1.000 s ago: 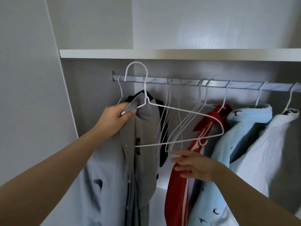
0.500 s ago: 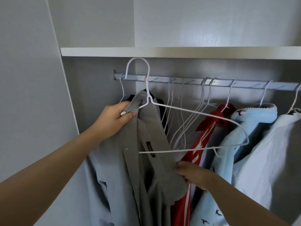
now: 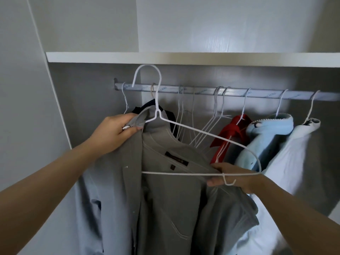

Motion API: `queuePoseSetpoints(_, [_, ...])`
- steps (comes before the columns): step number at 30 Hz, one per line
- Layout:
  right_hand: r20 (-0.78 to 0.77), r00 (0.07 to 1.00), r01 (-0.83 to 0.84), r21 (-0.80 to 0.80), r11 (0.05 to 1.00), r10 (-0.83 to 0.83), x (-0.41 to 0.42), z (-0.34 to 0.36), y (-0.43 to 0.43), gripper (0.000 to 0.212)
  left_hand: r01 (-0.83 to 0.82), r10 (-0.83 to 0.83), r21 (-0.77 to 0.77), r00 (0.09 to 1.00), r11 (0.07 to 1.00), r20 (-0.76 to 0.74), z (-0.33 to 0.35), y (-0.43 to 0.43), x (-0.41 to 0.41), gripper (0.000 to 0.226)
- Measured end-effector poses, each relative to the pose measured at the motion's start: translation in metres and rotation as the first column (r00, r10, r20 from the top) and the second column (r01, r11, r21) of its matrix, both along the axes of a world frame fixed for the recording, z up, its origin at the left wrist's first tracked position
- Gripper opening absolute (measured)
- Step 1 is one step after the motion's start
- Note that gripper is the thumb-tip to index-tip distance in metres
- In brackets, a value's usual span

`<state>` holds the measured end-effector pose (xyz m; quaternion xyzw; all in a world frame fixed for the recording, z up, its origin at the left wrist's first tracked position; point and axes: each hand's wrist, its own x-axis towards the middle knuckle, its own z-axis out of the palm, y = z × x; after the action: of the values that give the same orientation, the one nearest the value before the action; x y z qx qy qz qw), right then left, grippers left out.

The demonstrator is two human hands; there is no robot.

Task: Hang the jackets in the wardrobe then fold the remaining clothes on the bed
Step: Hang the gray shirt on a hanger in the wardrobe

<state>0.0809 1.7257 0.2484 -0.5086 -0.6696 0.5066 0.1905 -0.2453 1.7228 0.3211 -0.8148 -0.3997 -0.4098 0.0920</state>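
Observation:
A grey jacket (image 3: 171, 196) hangs in front of me, half on a white wire hanger (image 3: 207, 134). My left hand (image 3: 117, 129) grips the jacket's left collar together with the hanger's left end. My right hand (image 3: 233, 178) pinches the jacket's right collar edge just under the hanger's bottom bar. The hanger's right shoulder is bare wire. Its hook rises in front of the silver wardrobe rail (image 3: 202, 90), at the rail's left end; whether it rests on the rail I cannot tell.
On the rail hang several empty white hangers (image 3: 217, 115), a dark garment (image 3: 171, 116) behind the grey jacket, a red garment (image 3: 228, 133), a light blue fleece (image 3: 266, 137) and a white garment (image 3: 298, 153). A pale blue shirt (image 3: 103, 199) hangs at the left. A white shelf (image 3: 184, 58) runs above.
My right hand moved from beside the red garment to the grey jacket's right collar and pulled it out to the right, spreading the jacket under the hanger. My left hand kept its grip.

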Motion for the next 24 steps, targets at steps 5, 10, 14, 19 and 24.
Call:
queuePoseSetpoints(5, [0.272, 0.961, -0.065, 0.068, 0.996, 0.044, 0.009, -0.008, -0.002, 0.027, -0.013, 0.013, -0.019, 1.0, 1.0, 0.029, -0.001, 0.003, 0.001, 0.032])
queuePoseSetpoints(10, [-0.102, 0.963, 0.246, -0.038, 0.968, -0.249, 0.038, -0.02, 0.001, 0.022, -0.11, 0.109, 0.013, 0.993, 0.994, 0.041, -0.006, 0.001, -0.003, 0.032])
queuePoseSetpoints(14, [-0.238, 0.927, 0.266, -0.129, 0.955, -0.29, 0.052, -0.013, 0.004, 0.016, -0.098, 0.101, 0.098, 0.995, 0.99, -0.025, -0.009, 0.0, 0.002, 0.03])
queuePoseSetpoints(19, [-0.189, 0.936, 0.297, -0.025, 0.954, -0.297, 0.062, 0.006, 0.013, 0.017, -0.043, 0.135, 0.282, 0.939, 0.958, -0.317, -0.016, -0.001, 0.001, 0.044])
queuePoseSetpoints(24, [-0.177, 0.944, 0.291, 0.039, 0.956, -0.28, 0.058, 0.025, 0.02, 0.012, -0.123, 0.328, 0.41, 0.816, 0.904, -0.477, -0.032, -0.008, 0.014, 0.028])
